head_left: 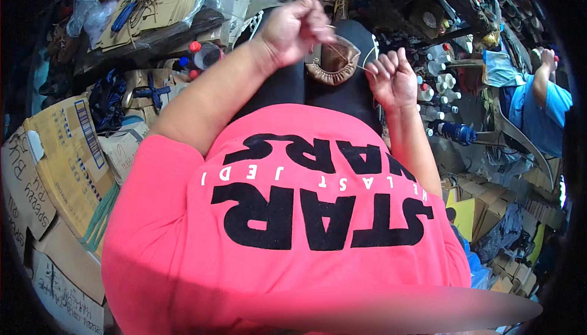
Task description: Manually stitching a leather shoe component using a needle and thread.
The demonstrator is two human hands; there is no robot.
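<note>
A brown leather shoe (340, 59) with a gathered, puckered toe seam rests between my black-clad thighs. Pale thread (362, 67) runs out from the shoe toward both sides. Above and left of the shoe, my left hand (295, 34) is raised and closed, slightly blurred, with a strand at its fingertips. On the other side my right hand (392, 81) has its fingers curled in, pinching the thread close to the shoe's right edge. Whether either hand also holds a needle cannot be made out.
Several plastic bottles (435, 66) stand to the right, near a dark blue bottle (455, 132). Cardboard boxes (67, 151) pile up at left. Flat cardboard sheets (156, 11) lie at the far left. Another person in a blue shirt (531, 111) sits at far right.
</note>
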